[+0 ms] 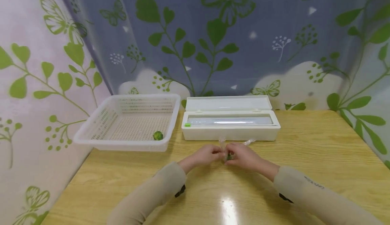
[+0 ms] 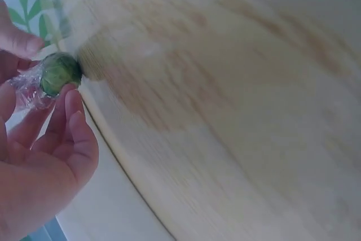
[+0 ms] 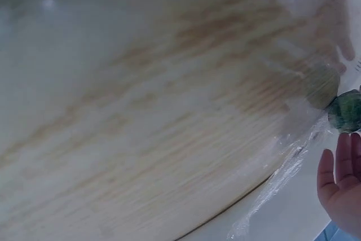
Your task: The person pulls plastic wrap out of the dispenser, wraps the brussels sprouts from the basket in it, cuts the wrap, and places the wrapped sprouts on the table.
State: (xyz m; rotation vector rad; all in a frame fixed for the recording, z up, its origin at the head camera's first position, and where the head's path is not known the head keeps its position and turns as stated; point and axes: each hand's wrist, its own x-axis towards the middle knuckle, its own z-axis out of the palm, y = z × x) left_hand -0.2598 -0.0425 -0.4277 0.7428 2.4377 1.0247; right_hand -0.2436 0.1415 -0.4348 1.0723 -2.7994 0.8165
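A small Brussels sprout (image 2: pixel 60 74), partly wrapped in crinkled clear plastic wrap (image 2: pixel 29 84), is between the two hands, close over the table. My left hand (image 1: pixel 208 154) holds it from the left, its curled fingertips at the sprout and the wrap bunched by the thumb. From the other side my right hand (image 1: pixel 244 156) grips the same bundle, and its fingers reach the green surface in the right wrist view. One loose end of film sticks up between the hands. Another trails beyond the right hand. Part of the sprout is hidden behind the fingers in the head view.
Just behind the hands stands a white wrap dispenser box (image 1: pixel 231 134), lid raised, with a film roll (image 1: pixel 230 120) inside and a green slider (image 1: pixel 187 125). To the left, a white plastic basket (image 1: pixel 122 146) contains another Brussels sprout (image 1: pixel 157 136). A patterned curtain borders the wooden table (image 1: pixel 323 157).
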